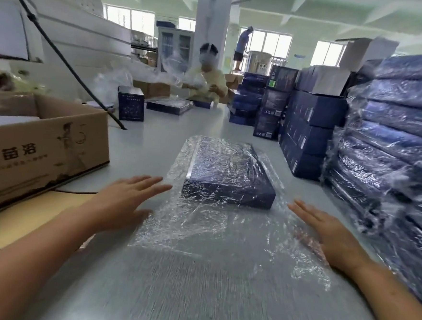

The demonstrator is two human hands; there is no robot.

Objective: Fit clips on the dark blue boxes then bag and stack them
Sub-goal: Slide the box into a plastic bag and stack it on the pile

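Your hands flank a dark blue box (225, 172) already inside its clear plastic bag (208, 224), which lies mid-counter with its loose mouth trailing toward you. Your left hand (124, 198) hovers flat, fingers straight and spread, holding nothing, its fingertips just at the bag's left margin; whether it touches the film cannot be told. Your right hand (325, 230) is likewise flat and empty, resting at or just over the crinkled film on the bag's right side. The pose suits smoothing or folding the slack film back over the box's near end, a judgement only. No clip can be made out through the wrinkled plastic.

The box sits square to the counter (195, 296), lengthwise away from you, so the excess film lies on the near side, within easy reach of both palms.

Room is tight sideways. An open cardboard carton (43, 148) stands along the counter's left edge, with flat cardboard sheets (26, 217) beneath it. A tall stack of bagged boxes (395, 152) walls the right edge, the likely home for this one, and lifting it there means a short swing right. Unbagged blue cartons (309, 134) stand beyond it. The near counter is bare grey surface. At the far end, a seated worker (207, 77) handles another bag.
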